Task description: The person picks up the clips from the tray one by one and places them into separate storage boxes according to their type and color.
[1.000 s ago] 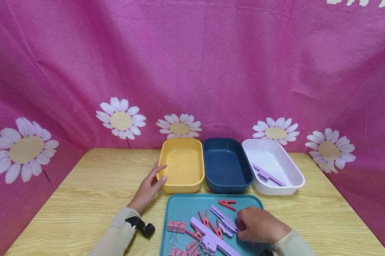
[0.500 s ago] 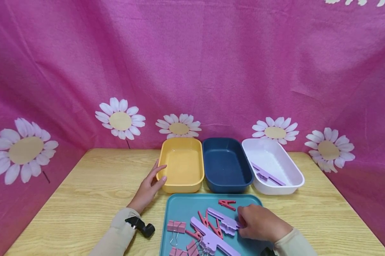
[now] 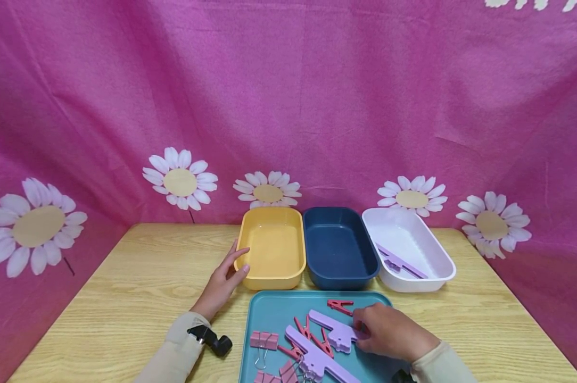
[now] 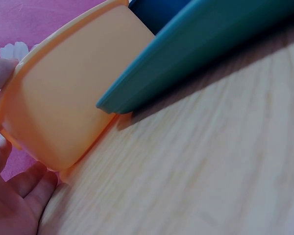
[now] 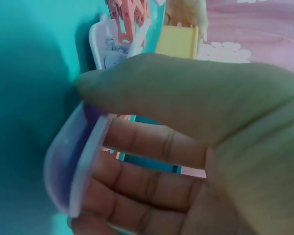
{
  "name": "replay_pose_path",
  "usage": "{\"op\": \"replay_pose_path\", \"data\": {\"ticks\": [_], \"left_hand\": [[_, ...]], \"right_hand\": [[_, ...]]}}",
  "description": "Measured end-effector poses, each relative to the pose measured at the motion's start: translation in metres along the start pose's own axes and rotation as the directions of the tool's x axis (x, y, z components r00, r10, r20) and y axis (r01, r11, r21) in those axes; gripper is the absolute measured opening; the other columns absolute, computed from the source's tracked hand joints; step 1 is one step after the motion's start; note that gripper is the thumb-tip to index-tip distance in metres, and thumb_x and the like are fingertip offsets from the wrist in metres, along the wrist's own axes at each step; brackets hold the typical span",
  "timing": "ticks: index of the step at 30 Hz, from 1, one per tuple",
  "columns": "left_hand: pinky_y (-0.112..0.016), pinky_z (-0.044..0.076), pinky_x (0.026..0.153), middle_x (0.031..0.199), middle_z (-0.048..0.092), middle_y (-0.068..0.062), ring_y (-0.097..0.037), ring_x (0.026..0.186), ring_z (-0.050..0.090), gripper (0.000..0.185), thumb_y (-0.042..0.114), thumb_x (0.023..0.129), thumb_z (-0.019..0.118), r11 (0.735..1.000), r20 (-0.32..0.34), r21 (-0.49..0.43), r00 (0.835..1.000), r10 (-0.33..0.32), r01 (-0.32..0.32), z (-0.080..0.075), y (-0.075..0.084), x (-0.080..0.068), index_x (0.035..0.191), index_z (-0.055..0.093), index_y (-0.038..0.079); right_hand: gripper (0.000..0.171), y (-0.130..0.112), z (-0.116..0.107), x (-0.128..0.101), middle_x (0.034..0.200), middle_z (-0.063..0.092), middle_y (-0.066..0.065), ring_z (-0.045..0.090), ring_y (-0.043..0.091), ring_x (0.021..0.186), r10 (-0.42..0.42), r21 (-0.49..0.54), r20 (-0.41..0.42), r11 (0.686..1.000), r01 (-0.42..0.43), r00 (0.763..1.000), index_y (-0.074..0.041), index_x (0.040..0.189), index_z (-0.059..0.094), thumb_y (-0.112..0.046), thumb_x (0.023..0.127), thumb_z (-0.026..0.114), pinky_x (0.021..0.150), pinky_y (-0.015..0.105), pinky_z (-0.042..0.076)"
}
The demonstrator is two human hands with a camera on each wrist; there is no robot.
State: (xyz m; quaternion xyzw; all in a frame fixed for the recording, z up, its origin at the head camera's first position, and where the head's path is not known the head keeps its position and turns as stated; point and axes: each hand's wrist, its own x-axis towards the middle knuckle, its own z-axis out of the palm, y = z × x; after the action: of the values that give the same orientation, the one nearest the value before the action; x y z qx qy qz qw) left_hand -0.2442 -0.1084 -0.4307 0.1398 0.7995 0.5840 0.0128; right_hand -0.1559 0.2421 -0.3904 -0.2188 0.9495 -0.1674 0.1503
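Note:
On the teal tray point(image 3: 274, 311) lies a short purple clip point(image 3: 334, 330), and my right hand point(image 3: 361, 332) pinches its right end. The right wrist view shows thumb and fingers closed around this purple clip point(image 5: 76, 166). My left hand point(image 3: 223, 279) rests on the table with straight fingers touching the front left corner of the yellow tub point(image 3: 271, 247). In the left wrist view that yellow tub point(image 4: 73, 98) sits between thumb and fingers point(image 4: 19, 188). A long purple clip point(image 3: 312, 359), red pegs point(image 3: 340, 305) and pink binder clips point(image 3: 264, 339) also lie on the tray.
Behind the tray stand the yellow tub, a dark blue tub point(image 3: 338, 247) and a white tub point(image 3: 442, 255) in a row. A purple clip point(image 3: 401, 260) lies in the white tub. Bare wooden table point(image 3: 140, 276) spreads left and right. A pink daisy cloth hangs behind.
My right hand has drawn the short purple clip a little up the tray, toward the tubs. The left hand has stayed at the yellow tub.

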Motion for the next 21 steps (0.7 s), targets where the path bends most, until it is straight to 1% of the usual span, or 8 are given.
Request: {"op": "replay_pose_path", "data": {"ticks": [2,4,8,10,14,16,21], "left_hand": [[-0.042,0.020,0.116,0.162,0.008,-0.002,-0.025,0.147,0.009,0.047,0.025,0.100,0.054,1.000,-0.002,-0.006,1.000,0.004,-0.004,0.000,-0.003,0.001,0.145,0.043,0.016],[-0.042,0.019,0.116,0.162,0.007,0.000,-0.024,0.147,0.008,0.047,0.024,0.100,0.054,1.000,-0.007,-0.013,1.000,0.005,-0.005,0.001,-0.010,0.004,0.145,0.043,0.016],[-0.041,0.018,0.116,0.162,0.008,0.006,-0.021,0.147,0.008,0.047,0.027,0.100,0.054,1.000,-0.021,-0.013,1.000,0.006,-0.006,0.002,-0.028,0.011,0.145,0.043,0.019],[-0.041,0.019,0.116,0.161,0.008,0.009,-0.019,0.147,0.009,0.047,0.029,0.100,0.054,1.000,-0.027,-0.008,1.000,0.007,-0.008,0.002,-0.034,0.013,0.145,0.044,0.021],[-0.041,0.019,0.116,0.161,0.010,0.012,-0.018,0.147,0.010,0.047,0.030,0.099,0.055,1.000,-0.035,-0.006,0.999,0.014,-0.014,0.003,-0.035,0.014,0.144,0.045,0.023],[-0.041,0.019,0.116,0.161,0.010,0.012,-0.019,0.147,0.010,0.047,0.030,0.099,0.055,1.000,-0.034,-0.011,0.999,0.021,-0.021,0.003,-0.035,0.013,0.144,0.045,0.023],[-0.041,0.019,0.116,0.161,0.010,0.010,-0.019,0.147,0.010,0.047,0.029,0.099,0.055,0.999,-0.031,-0.020,0.999,0.026,-0.026,0.003,-0.033,0.013,0.144,0.045,0.022]], "right_hand": [[0.016,0.000,-0.001,0.000,0.066,0.050,-0.010,0.048,0.008,0.062,-0.008,-0.008,-0.005,1.000,0.008,1.000,-0.016,0.088,0.068,-0.023,0.078,0.080,0.054,0.024,0.041],[0.017,0.001,-0.002,0.000,0.067,0.050,-0.010,0.048,0.008,0.063,-0.012,-0.013,-0.011,1.000,0.012,1.000,-0.016,0.087,0.068,-0.023,0.078,0.080,0.055,0.024,0.041],[0.018,0.002,-0.002,-0.001,0.067,0.050,-0.011,0.047,0.007,0.063,-0.023,-0.022,-0.026,1.000,0.023,0.999,-0.016,0.087,0.068,-0.022,0.077,0.081,0.056,0.024,0.041],[0.017,0.002,-0.002,-0.002,0.066,0.049,-0.011,0.047,0.007,0.063,-0.033,-0.026,-0.035,0.999,0.032,0.999,-0.017,0.086,0.067,-0.022,0.077,0.081,0.056,0.023,0.041],[0.017,0.002,-0.003,-0.003,0.065,0.048,-0.012,0.046,0.006,0.063,-0.057,-0.042,-0.064,0.998,0.055,0.996,-0.018,0.083,0.066,-0.021,0.077,0.081,0.055,0.023,0.040],[0.016,0.002,-0.005,-0.003,0.066,0.048,-0.012,0.046,0.006,0.064,-0.060,-0.044,-0.075,0.997,0.057,0.995,-0.019,0.083,0.066,-0.020,0.077,0.081,0.056,0.023,0.040],[0.015,0.003,-0.007,-0.002,0.069,0.052,-0.013,0.046,0.007,0.065,-0.041,-0.045,-0.090,0.998,0.037,0.995,-0.019,0.085,0.067,-0.021,0.078,0.080,0.057,0.023,0.043]]}}
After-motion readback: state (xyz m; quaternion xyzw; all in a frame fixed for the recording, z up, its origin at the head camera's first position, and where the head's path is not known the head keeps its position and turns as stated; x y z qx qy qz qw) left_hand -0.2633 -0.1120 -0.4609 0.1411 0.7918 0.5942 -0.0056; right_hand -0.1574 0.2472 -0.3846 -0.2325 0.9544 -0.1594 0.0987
